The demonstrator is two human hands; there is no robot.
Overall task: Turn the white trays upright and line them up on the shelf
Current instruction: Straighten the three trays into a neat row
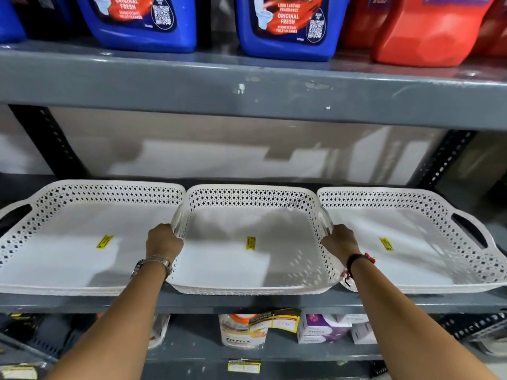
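Note:
Three white perforated trays stand upright side by side on the grey shelf [247, 301], each with a yellow sticker inside. The middle tray [247, 196] is held at both ends: my left hand [162, 240] grips its left handle and my right hand [340, 239] grips its right handle. The left tray [68, 193] and the right tray [411, 198] flank it, and their rims touch or slightly overlap the middle one. A watch is on my left wrist, a black band and red thread on my right.
Blue toilet cleaner jugs [285, 26] and red jugs [430, 31] stand on the upper shelf [247, 83]. Below are packaged goods [244, 330] and boxes [323, 327]. Black perforated uprights [46, 138] frame the bay at both sides.

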